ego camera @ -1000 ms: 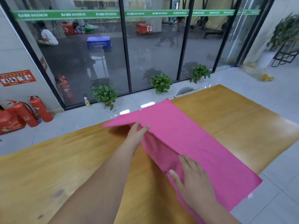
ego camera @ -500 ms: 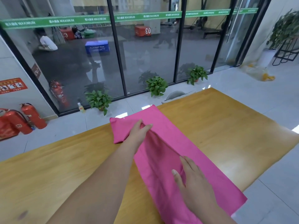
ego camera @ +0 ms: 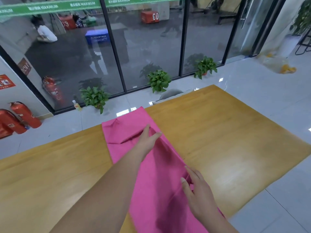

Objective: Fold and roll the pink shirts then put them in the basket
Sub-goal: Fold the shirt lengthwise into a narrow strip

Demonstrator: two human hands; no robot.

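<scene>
**Lengthwise fold nearly closed; rolling and basket not yet begun**

Working one pink shirt [ego camera: 159, 165] on the bench [ego camera: 227, 140], stretched as a long narrow band from beyond the left hand back past the right hand and out of view below. Judging by the layout, well into the folding: one long side already brought over, leaving a raised ridge of cloth between the two hands, not yet flattened. Beyond and to the left of the left hand, a puckered corner and a slanting crease to be smoothed. Nothing rolled yet. No basket in view, and no second shirt either, so impossible to say how many remain. Probably early to middle overall, with flattening, rolling and stowing all ahead.

Reaching forward with the left hand [ego camera: 147, 140], arm extended almost straight across the cloth, palm down. Fingers straight and resting on the fabric, thumb splayed to the side, with no curl around anything visible. Holding the right hand [ego camera: 196, 187] close in, wrist low, fingers bent into the shirt and thumb closing toward them. Pinching a small pleat there, at the near end of the ridge.
</scene>
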